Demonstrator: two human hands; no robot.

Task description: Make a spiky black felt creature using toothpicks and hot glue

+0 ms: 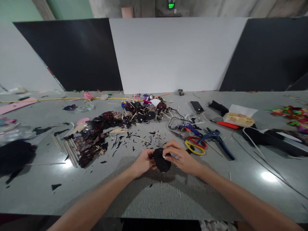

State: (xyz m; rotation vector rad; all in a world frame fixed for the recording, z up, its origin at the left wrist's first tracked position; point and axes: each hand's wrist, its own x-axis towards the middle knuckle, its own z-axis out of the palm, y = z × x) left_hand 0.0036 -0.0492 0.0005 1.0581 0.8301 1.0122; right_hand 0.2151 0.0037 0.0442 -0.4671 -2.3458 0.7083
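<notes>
Near the front middle of the table, my left hand (pixel 143 163) grips the left edge of a round black fabric piece (pixel 161 162). My right hand (pixel 179 156) is closed at the piece's upper right, thumb and fingertips pinched against its surface. Whether something small sits in that pinch is too fine to make out. Just right of my right hand lie scissors with yellow and red handles (pixel 196 147). Small black scraps (pixel 125 138) are scattered beyond my left hand.
Dark fabric pieces with wooden sticks (pixel 96 138) form a pile at left. Blue pliers (pixel 218 139), a hot glue gun (pixel 190 129), a phone (pixel 196 107) and an orange-handled cutter (pixel 227 124) lie at right. A black bundle (pixel 15 156) sits far left. Upright panels (pixel 178 54) stand behind.
</notes>
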